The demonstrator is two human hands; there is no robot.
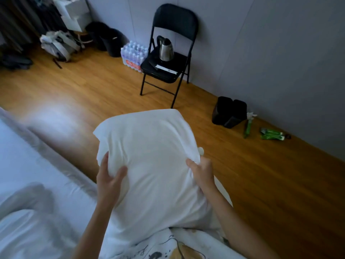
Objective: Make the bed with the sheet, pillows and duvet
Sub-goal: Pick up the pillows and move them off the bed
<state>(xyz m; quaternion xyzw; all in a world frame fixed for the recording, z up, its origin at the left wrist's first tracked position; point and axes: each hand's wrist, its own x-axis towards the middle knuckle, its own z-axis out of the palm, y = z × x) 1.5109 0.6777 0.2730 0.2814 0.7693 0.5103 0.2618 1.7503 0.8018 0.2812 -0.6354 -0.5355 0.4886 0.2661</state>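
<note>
Bed [28, 165]: at left, sheet on, pillow not yet placed.
Pillow [149, 165]: held upright over the floor beside it.
Left hand [109, 181]: grasping the case.
Right hand [202, 171]: pinching bunched cloth.
Risk: filling may slide down, loosening the case.

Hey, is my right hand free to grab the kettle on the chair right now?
Probably not. Your right hand and left hand both grip the pillow, and the kettle sits on the chair across open floor by the wall.

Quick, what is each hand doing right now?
Left hand: grips the white pillow on its left side.
Right hand: pinches the pillow's right edge.
</note>
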